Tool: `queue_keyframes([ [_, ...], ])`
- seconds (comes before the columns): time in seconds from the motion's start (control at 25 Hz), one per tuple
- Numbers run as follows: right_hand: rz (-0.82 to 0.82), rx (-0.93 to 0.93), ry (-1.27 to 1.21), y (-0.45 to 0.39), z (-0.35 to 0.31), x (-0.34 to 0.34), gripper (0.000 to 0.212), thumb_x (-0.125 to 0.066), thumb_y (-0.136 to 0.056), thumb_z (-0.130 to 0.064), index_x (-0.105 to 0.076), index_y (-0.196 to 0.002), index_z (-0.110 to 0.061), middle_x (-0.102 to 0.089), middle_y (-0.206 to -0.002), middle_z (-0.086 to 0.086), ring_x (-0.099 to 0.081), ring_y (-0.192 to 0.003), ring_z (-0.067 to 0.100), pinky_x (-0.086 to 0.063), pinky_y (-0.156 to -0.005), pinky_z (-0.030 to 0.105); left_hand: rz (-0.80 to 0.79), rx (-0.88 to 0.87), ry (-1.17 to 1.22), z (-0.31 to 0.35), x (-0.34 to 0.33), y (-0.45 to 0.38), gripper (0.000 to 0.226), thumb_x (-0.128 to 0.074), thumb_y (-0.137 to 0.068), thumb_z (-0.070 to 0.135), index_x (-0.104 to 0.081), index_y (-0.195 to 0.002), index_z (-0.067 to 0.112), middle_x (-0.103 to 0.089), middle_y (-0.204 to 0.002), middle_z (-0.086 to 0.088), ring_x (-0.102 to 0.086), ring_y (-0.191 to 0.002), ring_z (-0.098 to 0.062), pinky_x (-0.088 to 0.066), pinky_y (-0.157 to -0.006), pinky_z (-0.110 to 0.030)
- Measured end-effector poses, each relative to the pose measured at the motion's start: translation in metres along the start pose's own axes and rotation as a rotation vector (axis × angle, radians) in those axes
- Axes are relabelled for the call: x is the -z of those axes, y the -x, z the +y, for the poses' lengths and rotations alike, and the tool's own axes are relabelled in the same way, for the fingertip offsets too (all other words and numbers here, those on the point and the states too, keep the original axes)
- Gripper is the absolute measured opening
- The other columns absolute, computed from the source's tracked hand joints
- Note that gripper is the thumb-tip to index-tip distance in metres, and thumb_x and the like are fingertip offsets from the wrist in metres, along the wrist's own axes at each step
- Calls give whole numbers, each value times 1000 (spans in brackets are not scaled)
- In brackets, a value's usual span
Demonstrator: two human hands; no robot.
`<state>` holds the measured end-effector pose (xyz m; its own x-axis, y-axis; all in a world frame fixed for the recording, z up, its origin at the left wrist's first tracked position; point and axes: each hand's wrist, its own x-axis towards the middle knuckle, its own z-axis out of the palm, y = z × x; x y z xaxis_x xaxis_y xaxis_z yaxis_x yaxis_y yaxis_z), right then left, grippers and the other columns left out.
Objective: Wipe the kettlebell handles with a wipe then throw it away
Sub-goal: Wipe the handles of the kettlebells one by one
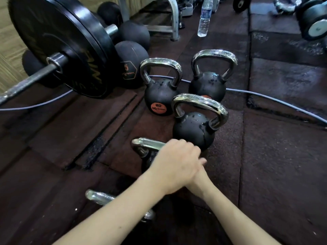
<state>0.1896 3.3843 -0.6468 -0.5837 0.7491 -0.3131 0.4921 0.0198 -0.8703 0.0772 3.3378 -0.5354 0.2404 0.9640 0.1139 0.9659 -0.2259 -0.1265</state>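
Several black kettlebells with chrome handles stand on the rubber floor. Two are at the back [160, 96] [207, 85], and one sits nearer [192, 129]. My left hand [175, 163] is curled over the right end of the chrome handle [146, 144] of a fourth kettlebell, whose body is mostly hidden. My right hand [199, 174] lies under the left one, with only its wrist and a fingertip showing. No wipe is visible. The handle of a fifth kettlebell [99, 197] pokes out from beneath my left forearm.
A barbell with a large black plate [58, 45] stands at the left. Medicine balls [131, 62] lie behind it. A grey cable [265, 96] runs across the floor behind the kettlebells. A water bottle [204, 18] stands at the back, and dumbbells [311, 20] lie at the top right.
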Motion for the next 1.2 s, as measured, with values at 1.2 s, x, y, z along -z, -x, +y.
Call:
queue_keyframes([
  [1.2, 72, -55, -8, 2, -5, 3, 47, -98, -55, -34, -61, -80, -48, -62, -81, -48, -51, -83, -33, -37, -68, -6, -194, 512, 215, -91, 8, 22, 16, -44, -98, 24, -47, -82, 21, -63, -80, -6, -66, -82, -39, -47, -67, -39],
])
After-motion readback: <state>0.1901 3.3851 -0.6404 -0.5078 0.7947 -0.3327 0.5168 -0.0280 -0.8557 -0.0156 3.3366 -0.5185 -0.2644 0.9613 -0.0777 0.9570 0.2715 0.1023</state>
